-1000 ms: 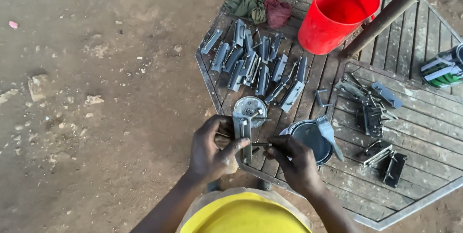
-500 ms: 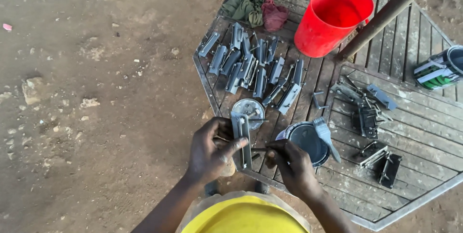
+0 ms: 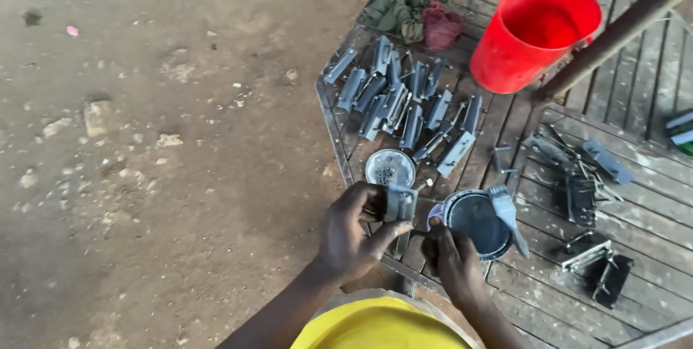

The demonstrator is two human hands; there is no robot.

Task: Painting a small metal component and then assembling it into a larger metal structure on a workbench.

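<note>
Right hand [image 3: 453,262] has dropped below the hinge [image 3: 399,208] — left hand [image 3: 351,233] alone clamps it.
Hinge stands upright, long axis away from the body; slatted table [image 3: 650,212], dirt ground [image 3: 144,176] — right hand's closure unclear.

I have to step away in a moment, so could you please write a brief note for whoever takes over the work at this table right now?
Left hand: gripping a grey metal hinge, upright, over the table's near edge.
Right hand: next to the paint tin; whether it holds anything is hidden.
A brush rests across the paint tin. A small open tin stands just beyond the held hinge.
Done, it seems: a row of grey hinges laid out on the slatted table.
Left, it seems: the darker metal parts on the right.
A red bucket and rags sit at the far side.
</note>
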